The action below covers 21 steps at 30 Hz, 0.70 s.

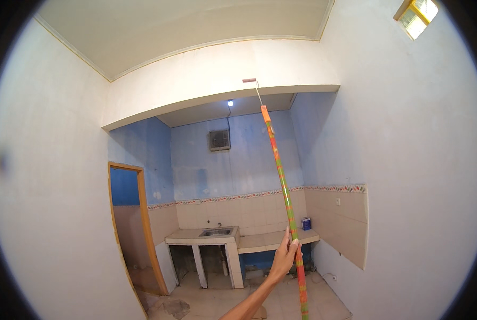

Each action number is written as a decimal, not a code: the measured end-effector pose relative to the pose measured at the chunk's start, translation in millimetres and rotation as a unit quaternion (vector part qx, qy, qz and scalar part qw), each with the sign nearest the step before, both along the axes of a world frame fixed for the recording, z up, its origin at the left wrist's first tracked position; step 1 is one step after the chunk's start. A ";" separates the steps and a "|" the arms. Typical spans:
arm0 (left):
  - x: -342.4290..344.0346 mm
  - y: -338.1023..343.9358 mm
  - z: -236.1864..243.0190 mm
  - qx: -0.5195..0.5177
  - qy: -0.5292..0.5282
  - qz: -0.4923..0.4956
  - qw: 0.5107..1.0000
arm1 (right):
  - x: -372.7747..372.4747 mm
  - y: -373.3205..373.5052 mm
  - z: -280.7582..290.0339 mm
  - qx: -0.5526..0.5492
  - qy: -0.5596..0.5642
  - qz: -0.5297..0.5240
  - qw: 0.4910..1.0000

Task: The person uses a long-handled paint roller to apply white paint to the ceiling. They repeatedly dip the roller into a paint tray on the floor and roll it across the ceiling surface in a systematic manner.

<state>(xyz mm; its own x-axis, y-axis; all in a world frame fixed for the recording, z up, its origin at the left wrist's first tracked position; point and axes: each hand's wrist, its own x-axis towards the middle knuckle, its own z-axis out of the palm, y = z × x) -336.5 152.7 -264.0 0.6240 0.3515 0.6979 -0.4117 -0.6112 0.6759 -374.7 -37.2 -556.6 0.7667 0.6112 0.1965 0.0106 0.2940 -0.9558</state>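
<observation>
My left hand (286, 258) is closed around the pole of a long-handled paint roller, its forearm rising from the lower edge. The pole (282, 178) is patterned in red, orange and green and leans slightly left toward its top. From its orange tip a thin wire frame leads up to a small brownish roller head (249, 80). That head appears in front of the white beam (195, 80); whether it touches the surface I cannot tell. My right hand is out of view, and the pole's lower end runs past the bottom edge.
Beyond the beam is a blue-walled kitchen recess with a lit bulb (230, 103). A tiled counter (187, 234) holds a sink (217, 232); a blue can (306, 223) stands on the lower ledge. A wooden door frame (148, 229) is at left. Rubble (175, 308) lies on the floor.
</observation>
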 end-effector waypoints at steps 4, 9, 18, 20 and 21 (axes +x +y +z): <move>-5.5 8.1 0.6 -0.017 -0.020 -0.013 1.000 | 12.7 6.8 103.1 0.042 -0.011 0.001 0.999; -39.0 30.2 -4.1 -0.040 -0.008 0.006 0.999 | 43.9 18.7 219.7 0.087 -0.098 0.065 0.989; -82.8 51.7 -7.5 -0.016 0.025 0.046 0.999 | 84.2 64.1 386.9 0.165 -0.093 0.147 0.971; -84.7 53.3 -3.7 -0.005 0.033 0.044 0.998 | 88.3 64.7 416.7 0.169 -0.087 0.158 0.969; -86.3 49.5 -0.6 -0.003 0.043 0.043 0.998 | 89.5 63.1 425.7 0.172 -0.086 0.162 0.968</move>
